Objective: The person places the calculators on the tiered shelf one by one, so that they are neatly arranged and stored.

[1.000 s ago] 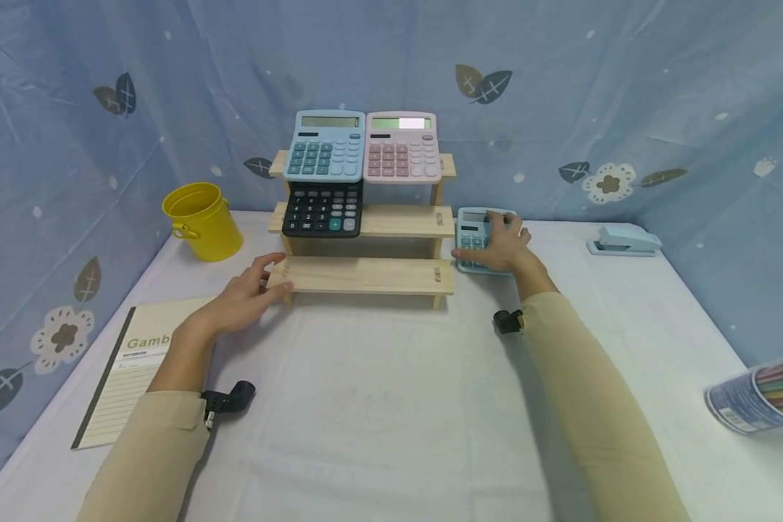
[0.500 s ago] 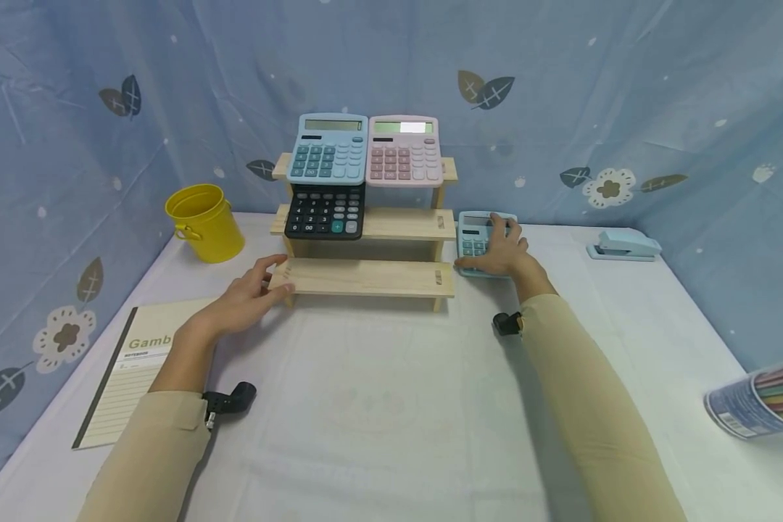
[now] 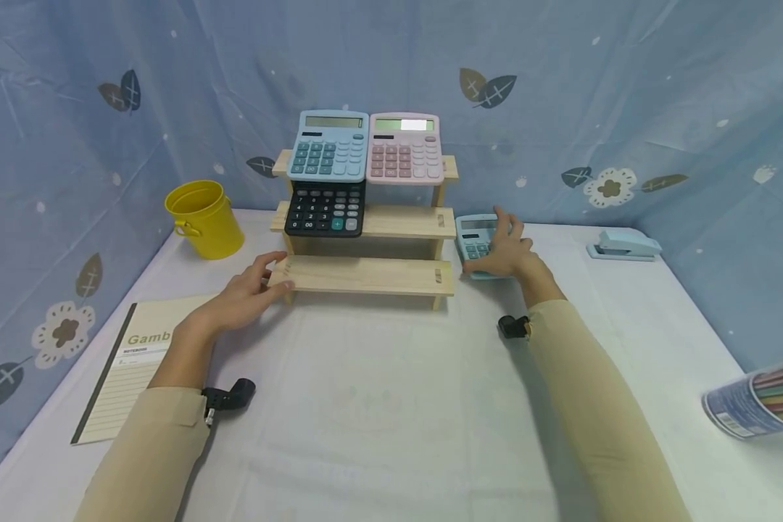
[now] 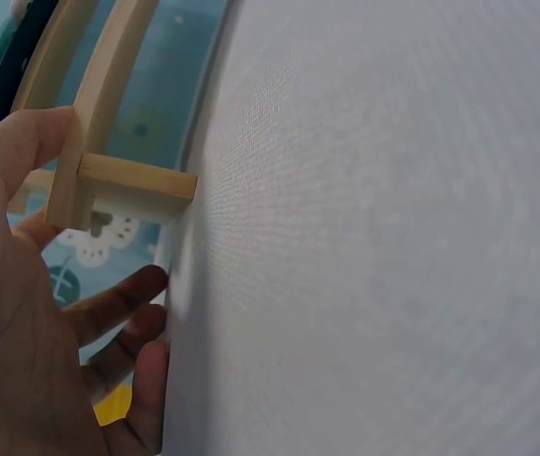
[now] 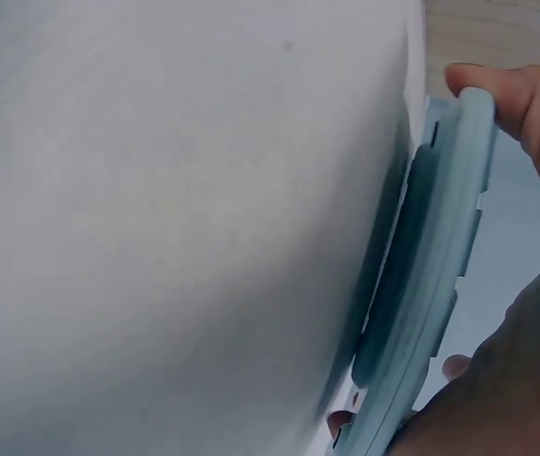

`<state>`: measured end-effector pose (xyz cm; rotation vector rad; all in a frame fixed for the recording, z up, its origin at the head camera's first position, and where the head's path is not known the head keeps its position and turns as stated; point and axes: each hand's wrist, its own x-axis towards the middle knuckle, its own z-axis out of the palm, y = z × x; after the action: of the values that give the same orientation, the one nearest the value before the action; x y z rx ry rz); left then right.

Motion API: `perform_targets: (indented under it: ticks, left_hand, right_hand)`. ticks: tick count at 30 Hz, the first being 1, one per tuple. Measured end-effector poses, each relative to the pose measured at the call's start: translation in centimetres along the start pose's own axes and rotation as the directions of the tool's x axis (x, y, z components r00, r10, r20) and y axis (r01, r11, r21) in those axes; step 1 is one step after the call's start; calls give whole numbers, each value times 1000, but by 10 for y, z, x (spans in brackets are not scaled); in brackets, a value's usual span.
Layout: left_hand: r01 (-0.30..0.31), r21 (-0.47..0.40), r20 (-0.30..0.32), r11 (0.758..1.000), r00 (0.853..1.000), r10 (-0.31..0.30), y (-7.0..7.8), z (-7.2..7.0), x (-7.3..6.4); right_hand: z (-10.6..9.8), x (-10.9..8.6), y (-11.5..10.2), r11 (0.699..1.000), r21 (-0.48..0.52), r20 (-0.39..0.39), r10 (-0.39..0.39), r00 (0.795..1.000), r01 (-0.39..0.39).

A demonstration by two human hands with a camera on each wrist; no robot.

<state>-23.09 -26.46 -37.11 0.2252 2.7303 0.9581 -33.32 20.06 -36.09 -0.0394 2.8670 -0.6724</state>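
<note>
My left hand [image 3: 243,296] pinches the left end of the lowest board of a three-tier wooden shelf [image 3: 365,275]. Its thumb and forefinger lie either side of the board in the left wrist view; the other fingers are loosely bent. To the right of the shelf, my right hand [image 3: 514,255] grips a light blue calculator [image 3: 475,233] by its edges, thumb at the near side and fingers at the far side. Seen in the right wrist view, the calculator [image 5: 432,256] is tilted and close above the white cloth. The palm hides part of its keys in the head view.
A blue calculator [image 3: 329,146] and a pink one [image 3: 404,148] occupy the top tier. A black calculator [image 3: 325,210] sits on the middle tier's left. Around them are a yellow bucket [image 3: 205,221], a notebook [image 3: 130,362], a stapler [image 3: 623,244] and a can of pencils [image 3: 734,409].
My right hand has shifted slightly right, and the calculator in it has turned a little and come away from the shelf's side. The left hand has stayed at the board's end.
</note>
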Motion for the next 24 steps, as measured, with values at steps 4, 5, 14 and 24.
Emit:
perform_targets:
  ticks: [4,5,14,24]
  left_hand:
    - [0,-2,4,1000,1000,0,1,1,1]
    - [2,0,4,1000,1000,-2,1,0,0]
    - [-2,5,10,1000,1000,2,5,-3,0]
    - [9,-1,10,1000,1000,-9,1,-1,1]
  right_hand:
    - [-5,-7,3,1000,-16,-28,-19,999,19]
    - [-7,-9,3,1000,-16,-37,-23,999,22]
    - [-28,-37,6,992,49,-135,-108,985,115]
    - [-51,-63,0,980,21,-169,-192,967,198]
